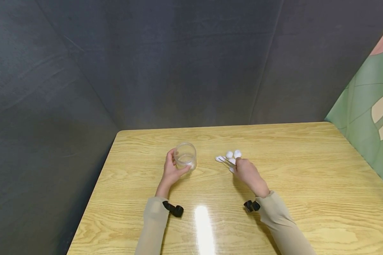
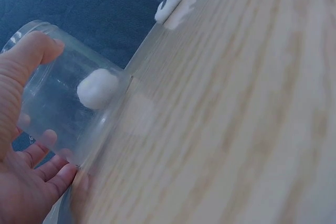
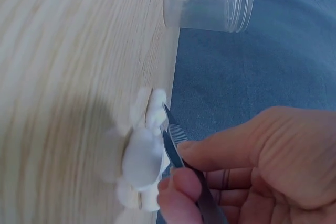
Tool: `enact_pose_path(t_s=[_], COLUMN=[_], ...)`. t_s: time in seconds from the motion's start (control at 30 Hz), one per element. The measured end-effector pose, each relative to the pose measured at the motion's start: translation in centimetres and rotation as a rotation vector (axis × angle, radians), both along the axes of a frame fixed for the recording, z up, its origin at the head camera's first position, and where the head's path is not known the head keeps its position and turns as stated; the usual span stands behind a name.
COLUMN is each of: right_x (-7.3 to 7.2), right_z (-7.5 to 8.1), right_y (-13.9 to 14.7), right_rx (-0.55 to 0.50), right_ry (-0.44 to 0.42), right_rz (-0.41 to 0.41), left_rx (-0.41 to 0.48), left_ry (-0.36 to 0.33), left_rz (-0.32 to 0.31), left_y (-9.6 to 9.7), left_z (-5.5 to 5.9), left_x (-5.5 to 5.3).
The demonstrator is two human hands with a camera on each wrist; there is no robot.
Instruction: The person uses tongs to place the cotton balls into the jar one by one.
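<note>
My left hand (image 1: 172, 173) holds a clear plastic jar (image 1: 185, 153) upright on the table, fingers round its far side and thumb on the near side. One cotton ball (image 2: 98, 88) lies at the bottom of the jar, seen through its wall. In my right hand (image 1: 249, 174) is a pair of metal tweezers (image 3: 176, 140), pinched between thumb and fingers. The tweezers' tips, slightly apart, reach the leftmost cotton ball (image 1: 219, 159) of a small group on the table. A larger-looking cotton ball (image 3: 143, 158) sits just beside the tips in the right wrist view.
Further cotton balls (image 1: 237, 153) lie behind the tweezers, right of the jar. The wooden table (image 1: 293, 156) ends at a dark cloth partition (image 1: 185, 71) at the back and left. A green patterned surface (image 1: 367, 106) borders its right side.
</note>
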State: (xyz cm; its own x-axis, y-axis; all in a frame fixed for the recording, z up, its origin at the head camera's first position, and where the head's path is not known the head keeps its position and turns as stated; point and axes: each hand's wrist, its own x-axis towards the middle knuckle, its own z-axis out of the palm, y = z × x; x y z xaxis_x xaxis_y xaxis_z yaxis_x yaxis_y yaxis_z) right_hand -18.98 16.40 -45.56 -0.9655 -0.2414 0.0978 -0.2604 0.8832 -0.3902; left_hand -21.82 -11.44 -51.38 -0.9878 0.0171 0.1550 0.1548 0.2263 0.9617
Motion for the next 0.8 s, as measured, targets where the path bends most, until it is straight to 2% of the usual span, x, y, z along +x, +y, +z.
enact_pose_path(t_s=[0.2, 0.37, 0.6, 0.8], right_x=[0.3, 0.4, 0.3, 0.3], right_z=[0.1, 0.0, -0.3, -0.1], right_y=[-0.1, -0.1, 0.1, 0.1], right_rx=[0.017, 0.012, -0.01, -0.058], right_ry=[0.075, 0.102, 0.108, 0.091], right_rz=[0.015, 0.028, 0.019, 0.004], left_rx=[0.001, 0.011, 0.004, -0.003], left_ry=[-0.016, -0.023, -0.011, -0.005], left_rz=[-0.01, -0.028, -0.045, -0.046], left_y=[0.0, 0.0, 0.4, 0.5], left_z=[0.1, 0.4, 3.4, 3.9], left_x=[0.0, 0.1, 1.7, 2.0])
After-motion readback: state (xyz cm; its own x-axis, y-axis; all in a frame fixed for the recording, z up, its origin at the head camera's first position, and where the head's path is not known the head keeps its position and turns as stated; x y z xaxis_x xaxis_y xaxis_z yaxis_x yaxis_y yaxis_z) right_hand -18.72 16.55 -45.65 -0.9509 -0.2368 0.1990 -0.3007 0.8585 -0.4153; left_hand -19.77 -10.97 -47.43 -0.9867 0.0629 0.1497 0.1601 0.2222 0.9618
